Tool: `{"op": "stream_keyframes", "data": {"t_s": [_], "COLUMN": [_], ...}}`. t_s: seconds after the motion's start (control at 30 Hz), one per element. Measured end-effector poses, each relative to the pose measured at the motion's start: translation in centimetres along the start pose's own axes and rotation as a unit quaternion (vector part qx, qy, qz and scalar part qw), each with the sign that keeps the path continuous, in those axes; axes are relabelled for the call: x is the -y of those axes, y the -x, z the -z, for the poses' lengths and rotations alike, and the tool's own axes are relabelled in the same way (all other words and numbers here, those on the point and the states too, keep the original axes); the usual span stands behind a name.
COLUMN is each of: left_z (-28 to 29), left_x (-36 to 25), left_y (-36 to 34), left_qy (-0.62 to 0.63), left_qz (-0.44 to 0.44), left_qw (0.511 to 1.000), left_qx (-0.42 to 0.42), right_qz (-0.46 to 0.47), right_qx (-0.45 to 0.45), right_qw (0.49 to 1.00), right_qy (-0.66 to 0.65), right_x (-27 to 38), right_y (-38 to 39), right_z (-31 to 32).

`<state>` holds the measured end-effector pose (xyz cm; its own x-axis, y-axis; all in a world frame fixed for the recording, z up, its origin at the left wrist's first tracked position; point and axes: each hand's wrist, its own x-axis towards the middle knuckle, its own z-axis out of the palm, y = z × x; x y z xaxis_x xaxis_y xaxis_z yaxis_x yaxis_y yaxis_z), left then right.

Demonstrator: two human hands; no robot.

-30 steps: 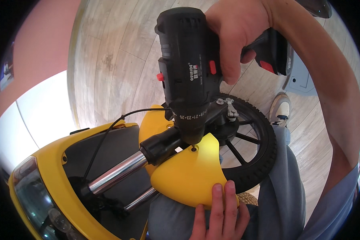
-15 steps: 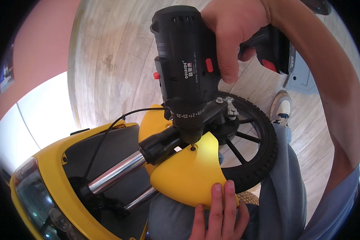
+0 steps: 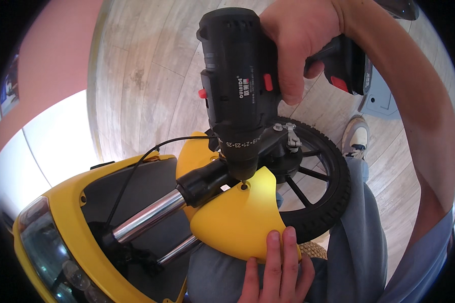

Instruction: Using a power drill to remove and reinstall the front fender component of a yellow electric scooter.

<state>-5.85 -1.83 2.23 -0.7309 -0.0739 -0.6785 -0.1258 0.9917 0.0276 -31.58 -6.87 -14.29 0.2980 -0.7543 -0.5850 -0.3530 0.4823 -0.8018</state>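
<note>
My right hand (image 3: 301, 43) is wrapped round the grip of a black cordless drill (image 3: 237, 70) with red buttons. The drill points down, its bit at a screw hole (image 3: 244, 186) in the yellow front fender (image 3: 232, 217). A bright light patch falls on the fender beside the chuck. My left hand (image 3: 278, 272) lies on the fender's near edge with fingers stretched out; its thumb is hidden. Under the fender sits a black spoked wheel (image 3: 333, 202) with a knobbly tyre. A chrome fork tube (image 3: 149, 217) runs from it toward the yellow body.
At the left is the yellow vehicle body (image 3: 65, 194) with a clear headlight (image 3: 45, 252). A black cable (image 3: 136, 171) loops from it toward the fork. My grey-trousered leg (image 3: 359, 227) and a shoe (image 3: 356, 139) flank the wheel. A grey case (image 3: 381, 101) stands on the wood floor (image 3: 141, 65).
The drill's upper end has shifted slightly to the right, while its bit stays at the same hole. My left hand and the fender have barely moved.
</note>
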Motion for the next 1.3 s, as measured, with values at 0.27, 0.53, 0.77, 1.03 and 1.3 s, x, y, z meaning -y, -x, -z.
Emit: {"op": "stream_keyframes", "data": {"t_s": [0.27, 0.53, 0.77, 1.03, 1.3], "left_z": [0.2, -0.4, -0.2, 2.3, 1.2], "left_x": [1.5, 1.8, 1.6, 1.0, -0.3], "left_y": [-0.7, -0.8, -0.8, -2.1, -0.5], "left_qy": [0.004, -0.008, -0.002, 0.038, 0.029], "left_qz": [-0.055, -0.095, -0.095, -0.058, -0.006], "left_qw": [0.998, 0.994, 0.994, 0.985, 1.0], "left_qx": [0.029, 0.049, 0.047, 0.156, 0.006], "right_qz": [-0.017, 0.008, -0.023, -0.038, -0.027], "right_qx": [0.146, 0.192, 0.131, 0.238, 0.12], "right_qw": [0.977, 0.964, 0.975, 0.943, 0.977], "right_qy": [-0.152, -0.186, -0.178, -0.229, -0.172], "right_x": [0.7, -0.2, -0.3, -0.9, -1.1], "right_y": [1.4, 0.9, 1.5, 0.8, 2.1], "right_z": [4.8, 5.2, 4.7, 5.8, 4.1]}}
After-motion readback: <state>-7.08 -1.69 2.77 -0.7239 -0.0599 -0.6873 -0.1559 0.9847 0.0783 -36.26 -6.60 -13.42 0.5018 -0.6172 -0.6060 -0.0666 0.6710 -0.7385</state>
